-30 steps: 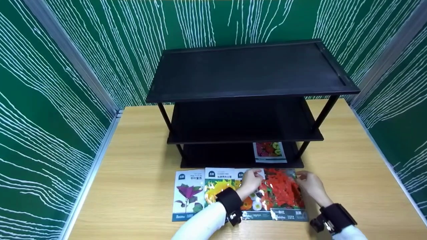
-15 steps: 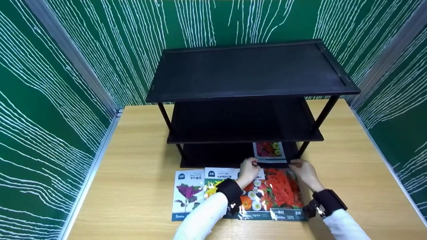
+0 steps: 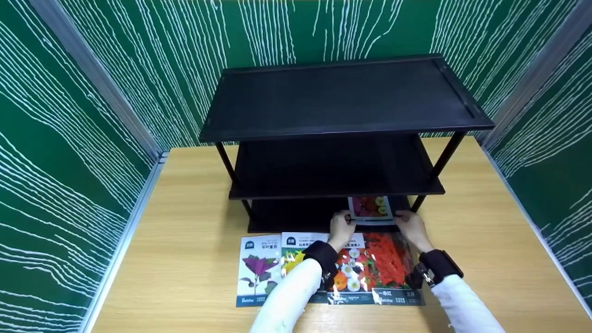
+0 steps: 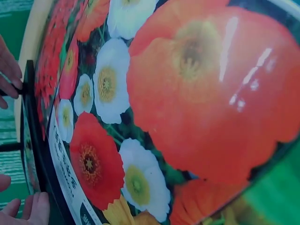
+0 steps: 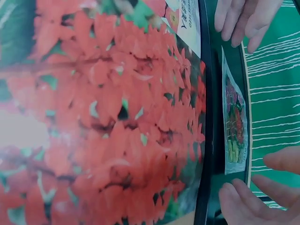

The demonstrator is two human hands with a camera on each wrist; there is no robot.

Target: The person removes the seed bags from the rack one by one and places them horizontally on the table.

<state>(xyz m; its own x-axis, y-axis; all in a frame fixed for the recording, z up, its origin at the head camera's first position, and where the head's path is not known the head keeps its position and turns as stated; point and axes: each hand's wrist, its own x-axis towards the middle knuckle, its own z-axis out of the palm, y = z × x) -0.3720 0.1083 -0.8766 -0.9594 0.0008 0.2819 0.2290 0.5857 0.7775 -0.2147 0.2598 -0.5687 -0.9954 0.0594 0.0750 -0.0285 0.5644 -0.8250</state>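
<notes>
A small seed packet (image 3: 370,208) with red flowers and green-yellow rounds lies on the bottom shelf of the black rack, its far part hidden under the middle shelf. At its left edge is my left hand (image 3: 341,229), fingers reaching over the shelf's front. My right hand (image 3: 413,230) is at the opposite edge. In the right wrist view the packet (image 5: 236,122) shows between both hands, with the right fingers (image 5: 234,201) loosely bent and parted beside it. Under my forearms lie larger flower packets, among them a poppy packet (image 3: 347,273) and a red-flowered packet (image 3: 388,263).
The three-tier black rack (image 3: 344,99) stands on a wooden table (image 3: 194,259), its upper shelves overhanging the hands. A purple-leaf packet (image 3: 259,268) and a yellow-flower packet (image 3: 291,256) lie left of the poppy one. Green walls (image 3: 74,115) enclose the table.
Both hands have moved forward from the front packets onto the bottom shelf's front edge, coming to either side of the small packet. The front packets have stayed in place.
</notes>
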